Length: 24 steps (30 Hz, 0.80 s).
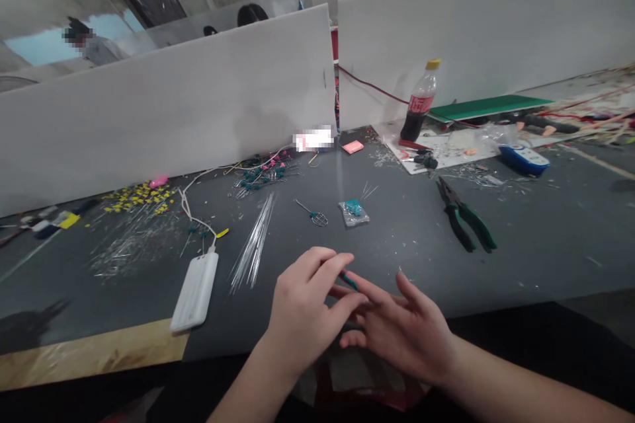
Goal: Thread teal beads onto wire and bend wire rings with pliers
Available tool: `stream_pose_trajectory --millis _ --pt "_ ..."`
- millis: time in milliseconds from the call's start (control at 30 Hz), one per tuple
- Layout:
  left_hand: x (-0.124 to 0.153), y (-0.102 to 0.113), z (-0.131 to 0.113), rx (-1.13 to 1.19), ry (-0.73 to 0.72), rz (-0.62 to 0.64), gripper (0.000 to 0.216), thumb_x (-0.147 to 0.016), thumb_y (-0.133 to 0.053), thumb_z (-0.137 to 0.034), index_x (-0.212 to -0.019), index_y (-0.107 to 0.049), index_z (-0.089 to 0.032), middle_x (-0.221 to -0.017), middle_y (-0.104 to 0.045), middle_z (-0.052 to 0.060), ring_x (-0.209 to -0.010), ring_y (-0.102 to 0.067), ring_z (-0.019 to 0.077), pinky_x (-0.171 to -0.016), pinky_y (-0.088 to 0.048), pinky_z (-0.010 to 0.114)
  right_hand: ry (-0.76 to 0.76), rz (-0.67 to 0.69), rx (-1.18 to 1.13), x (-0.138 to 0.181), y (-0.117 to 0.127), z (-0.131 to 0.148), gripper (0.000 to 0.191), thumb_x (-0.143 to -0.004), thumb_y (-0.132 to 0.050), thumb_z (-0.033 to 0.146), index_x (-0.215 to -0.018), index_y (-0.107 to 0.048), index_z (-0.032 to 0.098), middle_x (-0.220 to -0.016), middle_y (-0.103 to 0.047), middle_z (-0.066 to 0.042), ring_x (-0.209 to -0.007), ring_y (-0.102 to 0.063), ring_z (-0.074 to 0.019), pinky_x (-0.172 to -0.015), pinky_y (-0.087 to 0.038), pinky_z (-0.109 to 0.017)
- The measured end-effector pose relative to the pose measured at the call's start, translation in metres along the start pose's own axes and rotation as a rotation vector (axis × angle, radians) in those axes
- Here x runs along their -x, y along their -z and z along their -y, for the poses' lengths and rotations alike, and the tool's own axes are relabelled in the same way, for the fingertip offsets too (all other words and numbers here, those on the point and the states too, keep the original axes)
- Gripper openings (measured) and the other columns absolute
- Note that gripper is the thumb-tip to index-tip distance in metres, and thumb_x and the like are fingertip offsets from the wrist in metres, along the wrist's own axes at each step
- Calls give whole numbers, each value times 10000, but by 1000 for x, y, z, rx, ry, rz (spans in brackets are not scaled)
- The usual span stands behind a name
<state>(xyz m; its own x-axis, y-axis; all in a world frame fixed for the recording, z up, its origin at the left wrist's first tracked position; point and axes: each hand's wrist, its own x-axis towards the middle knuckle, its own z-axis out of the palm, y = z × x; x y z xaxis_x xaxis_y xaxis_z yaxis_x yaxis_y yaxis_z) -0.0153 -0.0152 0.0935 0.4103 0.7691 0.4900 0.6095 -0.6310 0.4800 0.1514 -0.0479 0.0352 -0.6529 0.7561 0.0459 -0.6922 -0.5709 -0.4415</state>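
Observation:
Above the table's near edge my hands meet at the fingertips. A small teal piece point(350, 281), soft-looking and narrow, shows between them. My left hand point(302, 307) is closed, its bent fingers and thumb over the tips of the other hand's fingers and against the teal piece. Palm turned partly up, my right hand point(407, 334) has its fingers stretched and its thumb apart; its index finger touches the teal piece. Beyond the hands lie a wire loop shaped like a small racket point(317, 217) with a teal bit, and a clear bag of teal material point(354, 210).
Straight wires point(255, 238) and a white power bank point(196, 291) lie left. Green-handled pliers point(464, 218) rest right. Farther back stand a cola bottle point(421, 102) and white partitions point(198, 106). Yellow-tipped wires point(139, 198) cover the far left. A person point(94, 43) is beyond the partition.

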Motion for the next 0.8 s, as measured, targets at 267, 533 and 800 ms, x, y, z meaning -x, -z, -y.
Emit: stream_pose_trajectory --millis 267,533,800 --pt "-3 10 0 -73 -50 -44 322 -773 -689 -140 -1077 -598 -197 -958 -635 53 -850 -627 177 -712 -542 305 -7 -11 24 1 1 1 638 -890 -237 662 -1335 -522 305 -1406 -489 -67 -1215 -437 -274 -964 -326 -460" --pt "-2 15 1 -94 -54 -24 279 -807 -659 -136 -1074 -599 -188 -968 -658 53 -877 -626 174 -742 -539 297 -11 -5 23 0 0 2 635 -880 -277 672 -1336 -522 303 -1413 -485 -67 -1178 -462 -271 -965 -320 -454" --pt "-3 11 -1 -56 -42 -23 300 -776 -699 -174 -1059 -602 -199 -951 -676 49 -867 -637 188 -739 -540 321 -6 -41 95 2 -1 1 603 -887 -303 648 -1345 -515 317 -1437 -455 -65 -1255 -396 -278 -976 -305 -468"
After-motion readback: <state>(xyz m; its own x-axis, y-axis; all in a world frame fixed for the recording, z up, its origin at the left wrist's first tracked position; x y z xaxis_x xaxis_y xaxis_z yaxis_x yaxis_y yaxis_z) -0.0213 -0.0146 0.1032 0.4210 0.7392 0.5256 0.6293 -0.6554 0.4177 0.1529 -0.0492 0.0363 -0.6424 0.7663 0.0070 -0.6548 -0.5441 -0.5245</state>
